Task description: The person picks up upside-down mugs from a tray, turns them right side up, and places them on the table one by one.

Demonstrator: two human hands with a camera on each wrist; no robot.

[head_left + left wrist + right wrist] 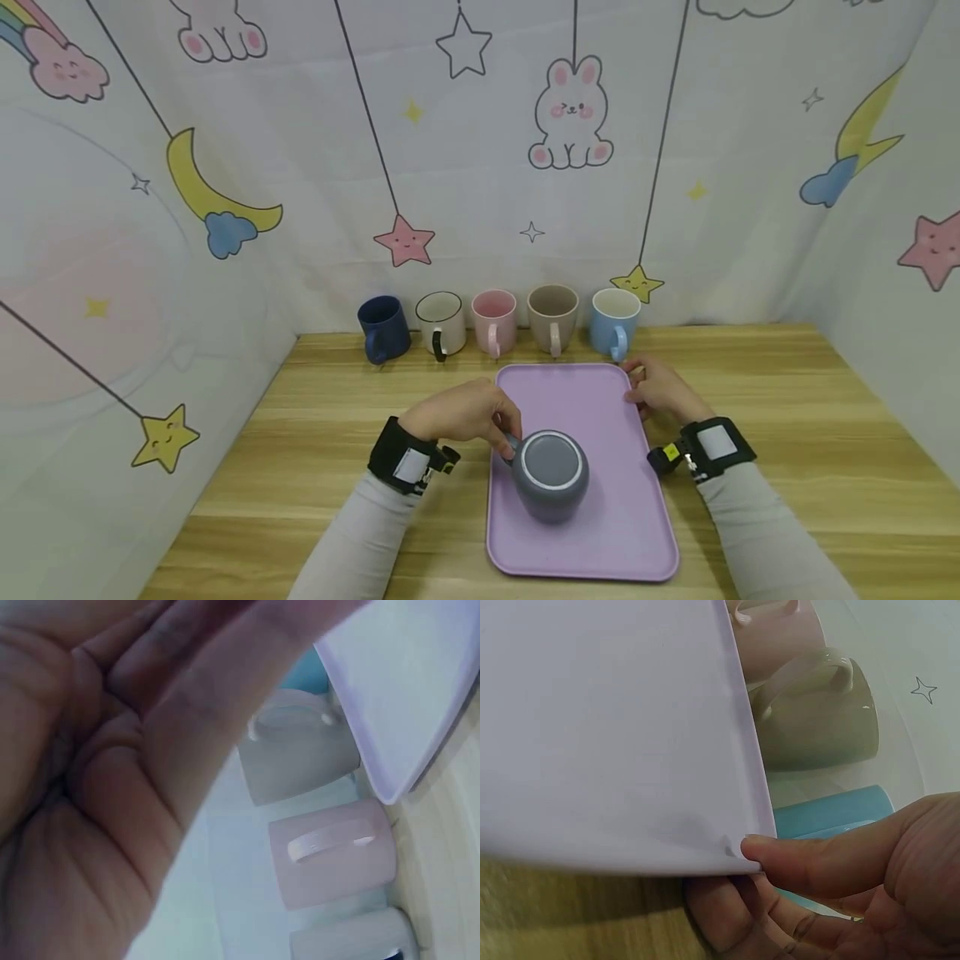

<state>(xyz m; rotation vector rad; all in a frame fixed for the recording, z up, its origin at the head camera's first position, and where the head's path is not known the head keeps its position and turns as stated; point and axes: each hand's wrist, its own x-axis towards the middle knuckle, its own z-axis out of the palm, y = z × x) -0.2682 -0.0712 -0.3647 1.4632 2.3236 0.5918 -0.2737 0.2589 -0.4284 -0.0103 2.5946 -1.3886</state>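
A grey mug (551, 492) is upside down over the lilac tray (622, 542), its pale-ringed base facing up. My left hand (465, 412) pinches the mug's handle between thumb and fingers, at the tray's left side. In the left wrist view, the mug is out of sight behind my palm (97, 795). At the tray's far right corner, my right hand (662, 390) grips the rim. Its thumb (810, 862) lies on top of the corner in the right wrist view, with the fingers curled underneath.
Along the back of the wooden table (360, 467) stand a dark blue mug (386, 329), a black-rimmed white mug (452, 327), a pink mug (495, 321), a taupe mug (551, 318) and a light blue mug (611, 321), handles forward. A patterned curtain (480, 192) hangs behind.
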